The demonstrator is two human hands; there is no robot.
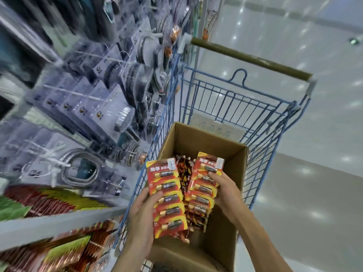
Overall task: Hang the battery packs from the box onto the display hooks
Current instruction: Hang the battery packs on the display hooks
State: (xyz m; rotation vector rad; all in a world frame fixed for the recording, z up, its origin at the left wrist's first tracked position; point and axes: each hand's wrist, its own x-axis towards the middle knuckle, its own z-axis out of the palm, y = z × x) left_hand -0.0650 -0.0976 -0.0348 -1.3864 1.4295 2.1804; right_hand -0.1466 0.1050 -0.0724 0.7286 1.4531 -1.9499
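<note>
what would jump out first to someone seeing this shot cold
Two bright red-and-orange strips of battery packs at bottom centre catch the eye first: the left strip gripped by the left hand, the right strip by the right hand. Below them an open cardboard box with more packs sits in a blue wire cart, and blurred display hooks of hanging goods fill the left.

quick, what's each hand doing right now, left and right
Left hand: grips a strip of battery packs above the box.
Right hand: grips a second strip of battery packs above the box.
</note>
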